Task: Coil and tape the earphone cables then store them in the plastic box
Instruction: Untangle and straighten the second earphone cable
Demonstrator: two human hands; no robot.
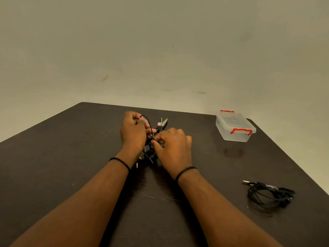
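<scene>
A black earphone cable (149,129) is looped around the fingers of my left hand (133,131), which is raised over the middle of the dark table (53,157). My right hand (173,147) sits just right of it and pinches the same cable between thumb and fingertips. The loose part of the cable hangs between my wrists, and its plug (137,165) lies on the table. A second black earphone cable (270,194) lies in a loose coil near the right edge. The clear plastic box (235,127) with red clips stands closed at the far right.
Scissors (162,123) with a black handle and a small label lie just behind my hands, blades pointing away. A plain wall rises beyond the table's far edge. I cannot make out any tape.
</scene>
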